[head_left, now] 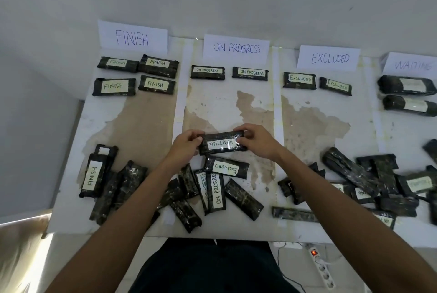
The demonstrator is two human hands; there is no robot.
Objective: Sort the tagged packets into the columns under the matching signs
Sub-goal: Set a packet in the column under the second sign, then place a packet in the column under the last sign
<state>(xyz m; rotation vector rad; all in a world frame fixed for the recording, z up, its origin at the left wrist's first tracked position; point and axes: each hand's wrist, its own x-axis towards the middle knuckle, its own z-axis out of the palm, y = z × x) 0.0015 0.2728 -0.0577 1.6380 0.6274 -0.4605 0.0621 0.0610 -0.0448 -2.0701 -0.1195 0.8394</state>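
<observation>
Black WAITING packet (pixel 221 143), mid-tabletop (pixel 307 115), ends pinched in your left hand (pixel 186 143) and right hand (pixel 257 141) grip. Ten sorted packets (pixel 113 86) at 12 o'clock; most of the pile (pixel 236 200) at 6 o'clock unsorted.

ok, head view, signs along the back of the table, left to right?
FINISH sign → ON PROGRESS sign → EXCLUDED sign → WAITING sign

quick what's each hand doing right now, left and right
Left hand: grips the left end of the WAITING packet.
Right hand: grips the right end of the same packet.
</observation>
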